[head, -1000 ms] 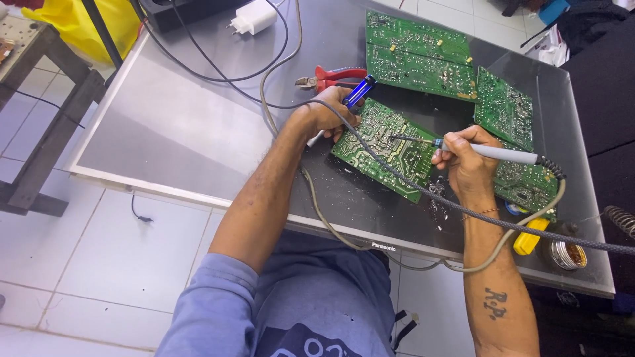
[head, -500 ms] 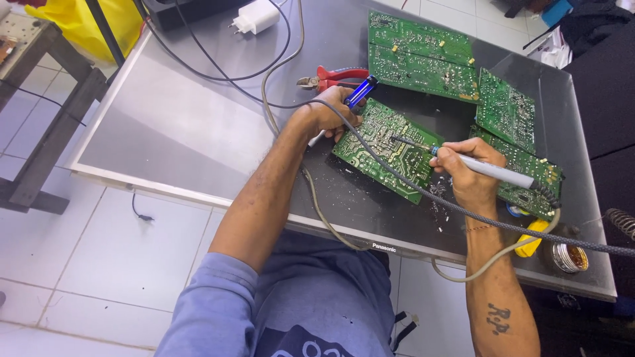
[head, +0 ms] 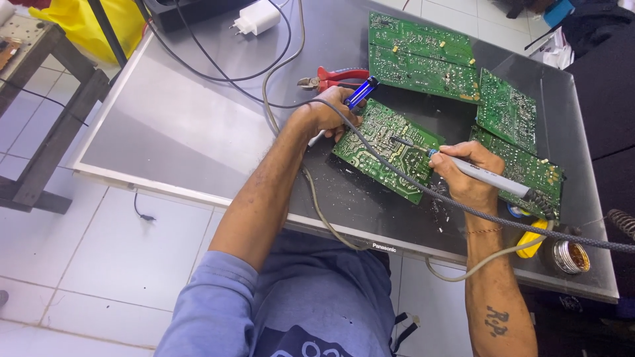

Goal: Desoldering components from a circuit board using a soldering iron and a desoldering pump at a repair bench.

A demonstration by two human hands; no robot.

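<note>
Green rectangular circuit board (head: 380,149) lies on the grey bench (head: 172,125). Right hand (head: 466,173) fingers grip a grey soldering iron (head: 486,177), tip on it; left hand (head: 327,114) fingers clasp a blue desoldering pump (head: 360,92). White charger (head: 256,17) far left.

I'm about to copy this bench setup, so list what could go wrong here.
1. The braided cord lies across the circuit board near the soldering iron in the right hand; the hot tip might scorch it.
2. The left hand, holding a blue tool, rests at the board's edge, possibly near the tip.
3. Debris specks litter the table; they could bridge contacts.
</note>
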